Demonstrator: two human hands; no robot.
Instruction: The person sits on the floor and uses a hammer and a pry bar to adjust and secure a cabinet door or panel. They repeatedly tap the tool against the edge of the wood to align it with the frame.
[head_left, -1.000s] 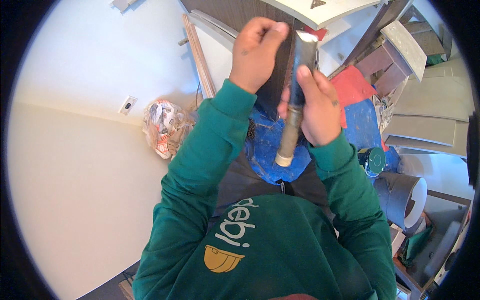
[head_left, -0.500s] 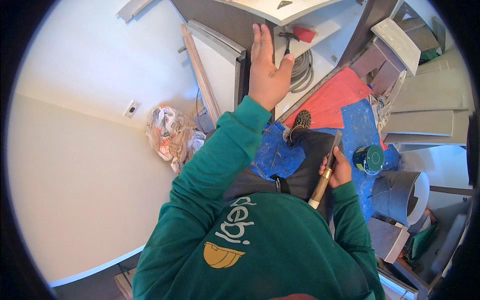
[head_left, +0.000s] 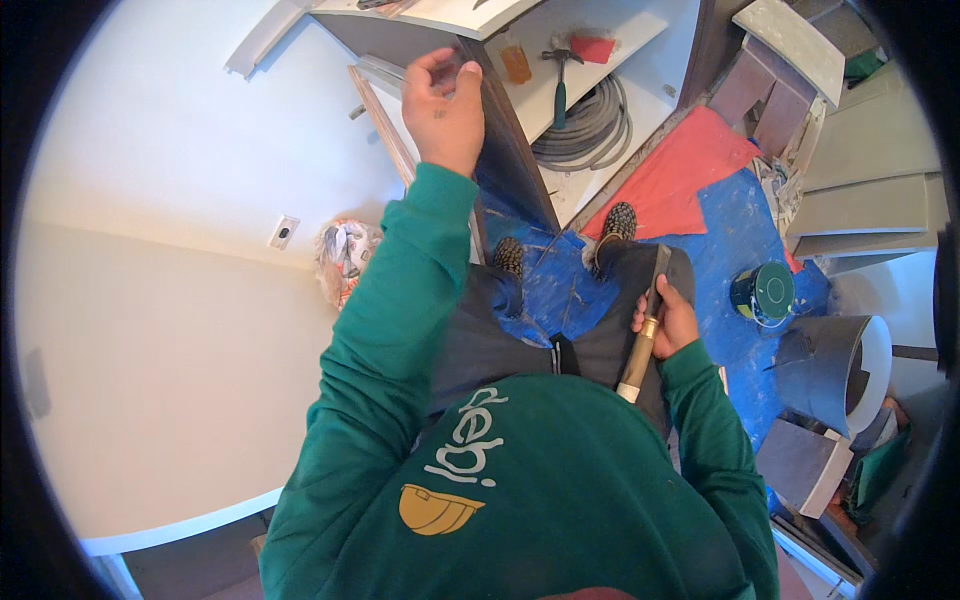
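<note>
Left, raised near dark panel (head_left: 524, 165): left hand (head_left: 442, 118), loosely half-curled, nothing visible held. Next, on white shelf (head_left: 640, 42): hammer (head_left: 559, 98). Right of centre, over right thigh (head_left: 606, 325): chisel (head_left: 637, 362), pointing forward, wrapped in right hand (head_left: 677, 320). Best handled with firm grip, cutting end clear of thigh.

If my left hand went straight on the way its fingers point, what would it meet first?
Probably the dark brown cabinet panel beyond the left hand, under the white top; depth is unclear.
</note>
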